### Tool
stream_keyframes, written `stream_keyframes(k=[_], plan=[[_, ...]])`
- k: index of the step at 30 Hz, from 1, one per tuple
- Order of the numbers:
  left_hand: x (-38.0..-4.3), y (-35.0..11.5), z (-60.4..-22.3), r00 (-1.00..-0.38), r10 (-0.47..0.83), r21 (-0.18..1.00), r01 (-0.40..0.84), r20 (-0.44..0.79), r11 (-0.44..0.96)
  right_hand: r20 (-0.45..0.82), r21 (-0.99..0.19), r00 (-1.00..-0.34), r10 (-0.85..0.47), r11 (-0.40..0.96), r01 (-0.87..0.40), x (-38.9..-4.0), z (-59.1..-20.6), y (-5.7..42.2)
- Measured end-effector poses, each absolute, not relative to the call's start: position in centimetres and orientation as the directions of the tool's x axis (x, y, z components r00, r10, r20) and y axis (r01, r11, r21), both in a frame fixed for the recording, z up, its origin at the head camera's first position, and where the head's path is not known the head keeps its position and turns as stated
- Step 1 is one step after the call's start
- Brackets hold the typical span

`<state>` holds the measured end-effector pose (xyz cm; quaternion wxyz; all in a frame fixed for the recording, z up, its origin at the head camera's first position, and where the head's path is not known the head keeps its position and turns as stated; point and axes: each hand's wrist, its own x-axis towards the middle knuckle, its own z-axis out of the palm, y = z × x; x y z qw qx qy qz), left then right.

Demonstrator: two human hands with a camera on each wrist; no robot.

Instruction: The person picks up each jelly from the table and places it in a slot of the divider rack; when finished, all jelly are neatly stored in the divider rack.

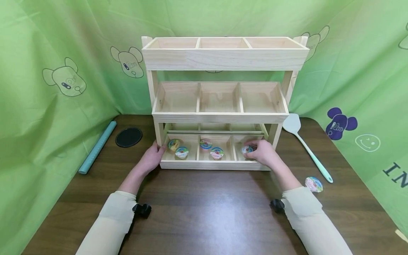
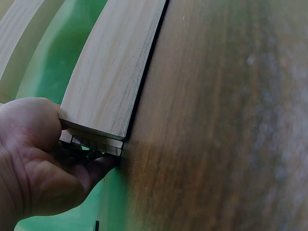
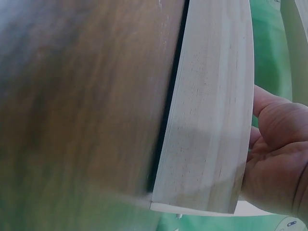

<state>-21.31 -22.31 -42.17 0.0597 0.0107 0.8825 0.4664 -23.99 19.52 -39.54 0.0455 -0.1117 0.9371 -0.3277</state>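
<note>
A three-tier wooden rack (image 1: 223, 59) stands on the table, each tier split into three compartments. My left hand (image 1: 152, 156) grips the left end of the bottom tier; in the left wrist view, its thumb and fingers go round the tray's corner (image 2: 96, 72). Inside the bottom tier's right compartment, my right hand (image 1: 262, 153) pinches a small jelly cup (image 1: 247, 149) with a printed lid. The right wrist view hides that cup behind the tray's front board (image 3: 207, 115). Two jelly cups (image 1: 182, 152) lie in the left compartment and two more (image 1: 216, 153) in the middle one.
Another jelly cup (image 1: 313, 184) lies on the table at the right, beside a pale green spatula (image 1: 310, 152). On the left are a black round disc (image 1: 129, 137) and a blue cylindrical stick (image 1: 97, 147). A green printed cloth (image 1: 79, 32) hangs behind and at the sides.
</note>
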Motion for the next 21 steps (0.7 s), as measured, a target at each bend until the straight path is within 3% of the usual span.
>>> stream_keyframes(k=[21], plan=[[-21.3, -22.3, -42.2, -0.992, 0.075, 0.826, -0.046, -0.106, 0.562, 0.000, -0.606, -0.983, -0.185, 0.782, -0.147, -25.4, -40.2, 17.6]])
